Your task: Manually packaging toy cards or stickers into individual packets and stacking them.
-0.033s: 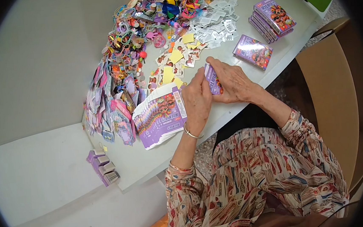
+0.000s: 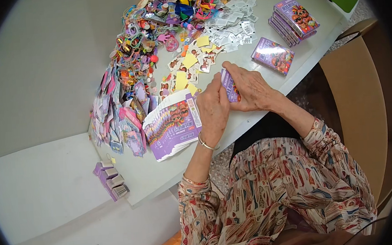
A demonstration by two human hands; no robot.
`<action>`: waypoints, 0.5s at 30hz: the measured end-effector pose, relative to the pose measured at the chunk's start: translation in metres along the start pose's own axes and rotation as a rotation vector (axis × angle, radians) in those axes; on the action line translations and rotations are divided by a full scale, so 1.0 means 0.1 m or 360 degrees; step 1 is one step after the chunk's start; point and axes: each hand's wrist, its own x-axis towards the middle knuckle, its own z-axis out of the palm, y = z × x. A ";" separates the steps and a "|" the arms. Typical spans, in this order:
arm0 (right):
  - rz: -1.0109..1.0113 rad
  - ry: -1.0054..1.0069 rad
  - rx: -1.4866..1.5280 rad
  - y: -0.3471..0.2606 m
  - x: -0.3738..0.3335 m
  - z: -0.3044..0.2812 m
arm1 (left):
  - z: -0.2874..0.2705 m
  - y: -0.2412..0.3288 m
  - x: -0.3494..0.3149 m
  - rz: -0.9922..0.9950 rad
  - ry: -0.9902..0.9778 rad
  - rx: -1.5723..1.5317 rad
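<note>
Between my two hands, near the front edge of the table, is a small purple cardboard box [image 2: 231, 88] with colourful cartoon print. My left hand [image 2: 213, 108] closes on its left side, with a bracelet at the wrist. My right hand [image 2: 254, 88] holds the other side, fingers and thumb around it. Much of the box is hidden by the hands. Just left of my left hand lies a fanned stack of flat purple printed cartons [image 2: 173, 129]. Beyond the hands, yellow slips [image 2: 190, 60] and stickers [image 2: 208, 62] are spread out.
Finished-looking purple boxes stand right: a single one [image 2: 273, 55] and a stack [image 2: 294, 19]. White sachets [image 2: 232, 25], a heap of colourful trinkets [image 2: 152, 38] and pink-purple packets [image 2: 117, 110] line the back. A purple holder [image 2: 111, 181] sits front left; a brown carton [image 2: 356, 105] stands right.
</note>
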 end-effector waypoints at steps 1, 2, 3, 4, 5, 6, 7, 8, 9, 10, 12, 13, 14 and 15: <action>0.0011 -0.0010 -0.0001 -0.01 0.00 0.00 | -0.01 0.02 -0.01 -0.0001 0.0001 0.0000; 0.0022 -0.0019 -0.0001 -0.01 -0.01 0.01 | -0.01 0.04 -0.03 0.0090 0.0012 0.0053; 0.0022 -0.0019 -0.0001 -0.03 0.00 -0.01 | -0.02 0.05 -0.04 0.0181 0.0023 0.0106; 0.0021 -0.0039 0.0011 -0.04 0.00 -0.02 | -0.02 0.05 -0.05 0.0181 0.0021 0.0105; 0.0019 -0.0058 0.0024 -0.04 0.00 -0.03 | -0.03 0.05 -0.06 0.0189 0.0001 0.0132; 0.0020 -0.0058 0.0024 -0.04 0.00 -0.03 | -0.04 0.05 -0.06 0.0197 -0.0018 0.0159; -0.0011 -0.0046 0.0021 -0.02 -0.02 -0.02 | -0.05 0.06 -0.06 0.0199 -0.0023 0.0156; -0.0043 -0.0034 0.0019 -0.01 -0.03 -0.02 | -0.07 0.08 -0.05 0.0144 -0.0069 0.0105; -0.0038 -0.0033 0.0017 0.00 -0.03 -0.02 | -0.08 0.09 -0.04 0.0090 -0.0115 0.0054; -0.0079 -0.0014 0.0010 0.01 -0.02 -0.01 | -0.07 0.09 -0.05 0.0088 -0.0111 0.0057; -0.0122 0.0004 0.0005 0.00 -0.02 0.00 | -0.05 0.08 -0.07 0.0256 0.0045 0.0159; -0.0112 -0.0001 0.0003 -0.01 -0.03 0.00 | -0.05 0.07 -0.06 0.0258 0.0044 0.0158; -0.0102 -0.0006 0.0001 0.00 -0.03 0.00 | -0.06 0.04 -0.04 0.0174 0.0000 0.0092; -0.0098 -0.0005 -0.0001 0.00 -0.03 -0.01 | -0.08 0.01 -0.02 0.0090 -0.0045 0.0025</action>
